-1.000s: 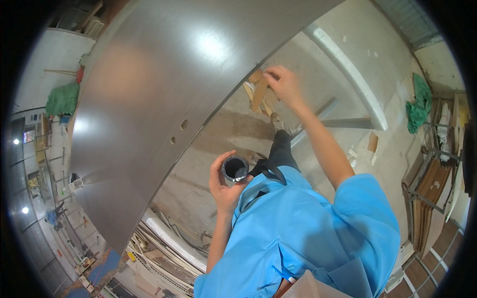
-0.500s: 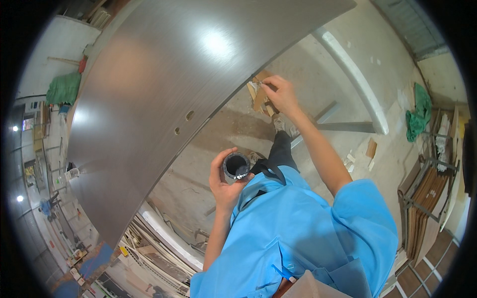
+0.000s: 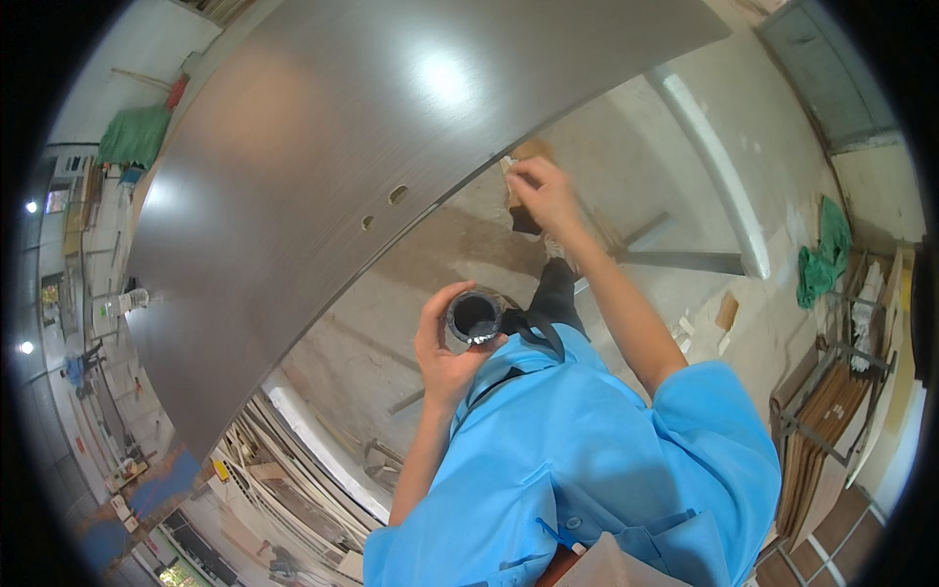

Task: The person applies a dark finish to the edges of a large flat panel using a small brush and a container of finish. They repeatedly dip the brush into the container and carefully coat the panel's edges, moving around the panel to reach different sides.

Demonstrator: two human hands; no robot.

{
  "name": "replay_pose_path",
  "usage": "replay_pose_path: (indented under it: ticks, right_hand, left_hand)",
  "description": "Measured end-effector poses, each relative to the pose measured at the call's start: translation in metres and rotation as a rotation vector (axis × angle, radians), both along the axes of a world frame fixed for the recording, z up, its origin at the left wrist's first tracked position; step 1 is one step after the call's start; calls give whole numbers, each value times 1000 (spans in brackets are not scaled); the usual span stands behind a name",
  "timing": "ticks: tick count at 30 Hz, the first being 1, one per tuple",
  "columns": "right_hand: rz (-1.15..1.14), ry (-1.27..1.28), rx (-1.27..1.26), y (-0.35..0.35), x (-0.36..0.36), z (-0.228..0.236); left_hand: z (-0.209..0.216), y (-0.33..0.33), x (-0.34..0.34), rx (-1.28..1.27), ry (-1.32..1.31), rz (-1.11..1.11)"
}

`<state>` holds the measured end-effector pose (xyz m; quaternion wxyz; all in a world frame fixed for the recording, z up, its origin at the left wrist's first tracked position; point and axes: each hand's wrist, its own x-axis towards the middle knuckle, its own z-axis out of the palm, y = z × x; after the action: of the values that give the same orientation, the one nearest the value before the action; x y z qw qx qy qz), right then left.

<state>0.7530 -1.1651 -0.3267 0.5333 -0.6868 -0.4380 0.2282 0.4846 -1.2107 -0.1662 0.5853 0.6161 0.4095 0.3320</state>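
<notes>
My left hand (image 3: 445, 357) is wrapped around a small round dark cup (image 3: 475, 317), held upright in front of my waist with its mouth facing up. A ragged pale smear marks the cup's near rim, and its inside looks dark. Beside the long edge of a large grey-brown door panel (image 3: 293, 147), my right hand (image 3: 544, 196) is raised with thumb and fingers pinched. Whatever it pinches, if anything, is too small to make out. Two holes (image 3: 397, 196) are cut through the panel near that edge.
White-wrapped supports (image 3: 709, 166) show beyond the panel's edge, with a metal bar (image 3: 685, 262) at floor level. Wood scraps (image 3: 726, 311) lie on the floor. A clear bottle (image 3: 127, 301) stands by the panel's far left edge. Stacked boards (image 3: 817, 440) lean at the right.
My right hand has moved slightly down, its fingers more curled. The cup in my left hand has shifted a little right and up. The view has moved slightly.
</notes>
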Motion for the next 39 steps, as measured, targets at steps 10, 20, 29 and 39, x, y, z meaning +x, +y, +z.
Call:
replay_pose_path:
  ticks: [10, 20, 29, 39]
  right_hand:
    - [27, 21, -65, 1, -20, -2]
    - [-142, 103, -27, 9, -24, 4]
    - [208, 87, -25, 1, -105, 4]
    - [-68, 99, 5, 6, -64, 16]
  left_hand:
    - [-6, -7, -8, -35, 12, 46]
    - [-6, -10, -9, -29, 30, 86]
    - [-7, -8, -11, 50, 55, 23]
    - [-7, -9, -11, -3, 38, 20]
